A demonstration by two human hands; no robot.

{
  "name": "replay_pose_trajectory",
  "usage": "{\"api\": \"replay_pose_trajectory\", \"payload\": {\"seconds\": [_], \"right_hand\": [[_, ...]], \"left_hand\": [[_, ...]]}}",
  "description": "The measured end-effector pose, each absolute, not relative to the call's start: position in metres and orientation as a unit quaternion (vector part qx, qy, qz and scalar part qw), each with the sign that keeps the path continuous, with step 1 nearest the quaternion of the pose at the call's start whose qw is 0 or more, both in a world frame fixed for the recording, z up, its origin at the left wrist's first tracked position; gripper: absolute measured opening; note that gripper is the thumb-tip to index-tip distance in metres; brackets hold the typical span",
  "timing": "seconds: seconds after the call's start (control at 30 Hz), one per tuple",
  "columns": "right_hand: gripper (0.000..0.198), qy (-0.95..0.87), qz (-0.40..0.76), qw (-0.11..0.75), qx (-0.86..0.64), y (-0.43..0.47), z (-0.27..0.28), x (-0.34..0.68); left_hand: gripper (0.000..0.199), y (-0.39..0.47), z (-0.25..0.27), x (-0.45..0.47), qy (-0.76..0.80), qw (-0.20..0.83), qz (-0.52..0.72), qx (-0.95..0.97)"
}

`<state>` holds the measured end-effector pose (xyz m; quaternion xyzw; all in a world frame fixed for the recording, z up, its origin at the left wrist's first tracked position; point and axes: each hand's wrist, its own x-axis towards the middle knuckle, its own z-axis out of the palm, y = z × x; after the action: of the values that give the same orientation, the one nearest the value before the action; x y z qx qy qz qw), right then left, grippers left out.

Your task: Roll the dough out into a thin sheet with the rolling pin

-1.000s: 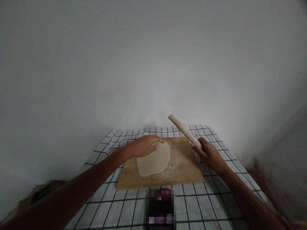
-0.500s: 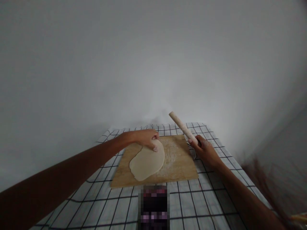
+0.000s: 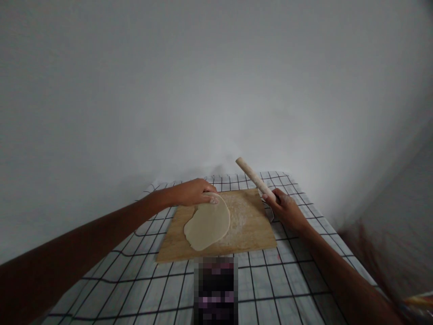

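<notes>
Rising well past the fingers, a pale wall [image 3: 216, 90] is filling the background. Below the fingers, a white cloth [image 3: 286, 289] with a black grid is spreading out on all sides. A wooden board [image 3: 252, 225], dusted with pale powder, is lying on it, reaching from under the left fingers to beside the right ones. A flat sheet of dough [image 3: 208, 228] is resting on the board, extending from the left fingers toward the wearer. Closer to the wearer than any fingers, a pixelated dark object [image 3: 216, 289] is showing. The left hand [image 3: 192, 193] is pinching the dough's far edge, thumb pressing on top, other fingers mostly hiding. The right hand [image 3: 289, 212] is wrapping its fingers around a rolling pin [image 3: 253, 177], which is slanting up and leftward from them.
</notes>
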<state>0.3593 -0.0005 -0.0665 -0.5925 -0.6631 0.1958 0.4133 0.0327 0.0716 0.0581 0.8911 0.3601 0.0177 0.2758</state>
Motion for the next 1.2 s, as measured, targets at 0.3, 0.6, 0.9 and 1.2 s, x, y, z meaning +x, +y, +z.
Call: {"api": "replay_pose_trajectory", "payload": {"seconds": [0.3, 0.6, 0.9, 1.2], "right_hand": [[0.048, -0.652, 0.182, 0.426, -0.6, -0.001, -0.064, 0.36], [0.05, -0.636, 0.154, 0.435, -0.619, 0.0, -0.062, 0.364], [0.05, -0.655, 0.163, 0.417, -0.608, -0.002, -0.062, 0.36], [0.05, -0.66, 0.164, 0.417, -0.603, -0.004, -0.06, 0.359]], "left_hand": [[0.047, 0.03, 0.11, 0.067, 0.427, 0.316, 0.263, 0.805], [0.046, 0.015, 0.007, -0.001, 0.579, 0.451, 0.152, 0.662], [0.036, 0.027, 0.001, 0.011, 0.436, 0.118, 0.194, 0.871], [0.053, 0.015, -0.04, 0.078, 0.295, 0.001, 0.065, 0.953]]}}
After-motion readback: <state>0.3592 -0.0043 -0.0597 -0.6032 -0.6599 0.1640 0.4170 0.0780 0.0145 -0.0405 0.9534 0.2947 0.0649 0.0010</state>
